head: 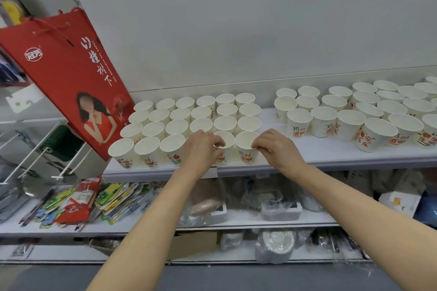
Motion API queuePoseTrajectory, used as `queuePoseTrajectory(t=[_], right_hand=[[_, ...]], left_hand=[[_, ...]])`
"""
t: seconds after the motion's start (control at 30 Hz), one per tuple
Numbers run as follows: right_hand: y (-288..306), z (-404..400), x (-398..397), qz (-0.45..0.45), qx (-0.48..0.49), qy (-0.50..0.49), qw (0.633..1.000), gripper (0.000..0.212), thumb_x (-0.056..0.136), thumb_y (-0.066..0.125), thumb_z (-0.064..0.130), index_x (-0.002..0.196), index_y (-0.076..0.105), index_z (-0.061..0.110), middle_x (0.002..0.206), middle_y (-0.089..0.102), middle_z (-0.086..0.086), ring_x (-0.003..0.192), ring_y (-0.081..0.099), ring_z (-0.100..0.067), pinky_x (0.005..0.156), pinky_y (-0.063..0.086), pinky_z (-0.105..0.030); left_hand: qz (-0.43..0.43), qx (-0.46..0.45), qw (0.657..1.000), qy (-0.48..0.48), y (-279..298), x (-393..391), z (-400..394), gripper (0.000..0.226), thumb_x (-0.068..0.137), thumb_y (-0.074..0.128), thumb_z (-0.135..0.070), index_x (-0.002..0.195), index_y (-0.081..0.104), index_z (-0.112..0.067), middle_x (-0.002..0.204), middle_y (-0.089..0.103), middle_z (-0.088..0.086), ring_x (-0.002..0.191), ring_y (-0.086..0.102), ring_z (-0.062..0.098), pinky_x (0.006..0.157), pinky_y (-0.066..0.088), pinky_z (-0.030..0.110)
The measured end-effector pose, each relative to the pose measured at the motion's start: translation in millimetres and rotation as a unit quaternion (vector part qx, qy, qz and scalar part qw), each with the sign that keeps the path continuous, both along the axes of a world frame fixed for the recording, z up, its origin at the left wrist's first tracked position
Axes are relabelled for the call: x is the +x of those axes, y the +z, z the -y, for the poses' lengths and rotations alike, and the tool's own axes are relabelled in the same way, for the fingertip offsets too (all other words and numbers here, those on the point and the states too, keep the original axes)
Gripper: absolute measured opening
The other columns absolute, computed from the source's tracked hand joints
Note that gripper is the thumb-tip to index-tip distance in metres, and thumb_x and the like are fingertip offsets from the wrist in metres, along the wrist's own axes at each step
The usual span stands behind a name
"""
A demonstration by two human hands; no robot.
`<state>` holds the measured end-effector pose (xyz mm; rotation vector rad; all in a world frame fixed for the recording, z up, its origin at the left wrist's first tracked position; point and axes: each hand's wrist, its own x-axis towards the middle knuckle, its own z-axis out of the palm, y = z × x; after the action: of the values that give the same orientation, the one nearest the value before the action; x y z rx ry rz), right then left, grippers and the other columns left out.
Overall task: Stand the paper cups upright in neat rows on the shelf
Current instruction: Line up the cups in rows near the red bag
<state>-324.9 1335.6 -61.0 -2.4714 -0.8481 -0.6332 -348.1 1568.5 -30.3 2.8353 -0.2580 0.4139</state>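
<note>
Several white paper cups with red and orange print stand upright on the white shelf. One block of cups sits in tidy rows at the left, and a looser group of cups spreads to the right. My left hand grips a front-row cup by its rim and side. My right hand pinches the rim of the neighbouring front-row cup at the block's right end. Both cups stand upright on the shelf.
A red gift bag leans against the cup block's left side. Bare shelf lies between the two cup groups. Below, a lower shelf holds snack packets, plastic-wrapped goods and boxes. White wire hooks stick out at the left.
</note>
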Motion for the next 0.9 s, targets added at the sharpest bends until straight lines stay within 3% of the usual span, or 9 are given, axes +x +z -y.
queuePoseTrajectory(t=[0.13, 0.23, 0.43, 0.6, 0.77, 0.9], right_hand=[[0, -6, -2, 0.0, -0.001, -0.017, 1.0, 0.01, 0.077, 0.073, 0.005, 0.083, 0.071, 0.013, 0.087, 0.069, -0.001, 0.087, 0.059, -0.023, 0.059, 0.054, -0.037], [1, -8, -7, 0.001, -0.002, -0.027, 1.0, 0.012, 0.076, 0.074, 0.006, 0.085, 0.072, 0.013, 0.089, 0.07, -0.001, 0.089, 0.059, -0.025, 0.063, 0.051, -0.032], [1, -13, -11, 0.007, -0.013, -0.031, 0.999, 0.019, 0.073, 0.079, 0.026, 0.088, 0.071, 0.017, 0.089, 0.071, 0.002, 0.085, 0.056, -0.023, 0.071, 0.044, -0.034], [3, -17, -13, 0.011, -0.028, -0.045, 0.999, 0.009, 0.075, 0.078, 0.02, 0.081, 0.072, 0.016, 0.081, 0.071, 0.002, 0.079, 0.056, -0.024, 0.068, 0.038, -0.031], [2, -11, -15, 0.038, -0.009, -0.069, 0.997, 0.021, 0.074, 0.079, 0.024, 0.092, 0.072, 0.016, 0.09, 0.071, 0.001, 0.085, 0.056, -0.026, 0.071, 0.042, -0.035], [3, -31, -15, 0.115, 0.011, -0.044, 0.992, 0.023, 0.077, 0.07, 0.03, 0.096, 0.069, 0.016, 0.092, 0.068, 0.003, 0.088, 0.049, -0.024, 0.073, 0.034, -0.033]], left_hand=[[-0.007, 0.0, 1.0, -0.006, 3, 1, 1, 0.011, 0.088, 0.067, -0.035, 0.097, 0.072, -0.034, 0.096, 0.068, -0.012, 0.094, 0.051, 0.013, 0.068, 0.037, 0.028], [-0.007, -0.009, 1.0, -0.012, 3, -1, 9, 0.01, 0.088, 0.066, -0.035, 0.095, 0.072, -0.032, 0.095, 0.068, -0.011, 0.093, 0.052, 0.013, 0.069, 0.036, 0.027], [0.009, -0.022, 1.0, -0.004, -4, -4, 15, 0.016, 0.089, 0.066, -0.037, 0.1, 0.073, -0.03, 0.099, 0.068, -0.009, 0.095, 0.055, 0.014, 0.074, 0.042, 0.028], [0.039, -0.043, 0.998, -0.002, -6, -7, 7, 0.028, 0.085, 0.067, -0.047, 0.109, 0.07, -0.032, 0.103, 0.068, -0.012, 0.096, 0.056, 0.013, 0.076, 0.043, 0.028], [0.13, -0.123, 0.981, 0.074, -5, -19, -43, 0.023, 0.084, 0.066, -0.028, 0.106, 0.069, -0.028, 0.101, 0.066, -0.012, 0.089, 0.054, 0.015, 0.076, 0.048, 0.036], [0.077, -0.091, 0.982, 0.149, -8, -24, -87, 0.03, 0.08, 0.065, -0.029, 0.11, 0.066, -0.027, 0.109, 0.064, -0.009, 0.098, 0.053, 0.019, 0.078, 0.045, 0.034]])
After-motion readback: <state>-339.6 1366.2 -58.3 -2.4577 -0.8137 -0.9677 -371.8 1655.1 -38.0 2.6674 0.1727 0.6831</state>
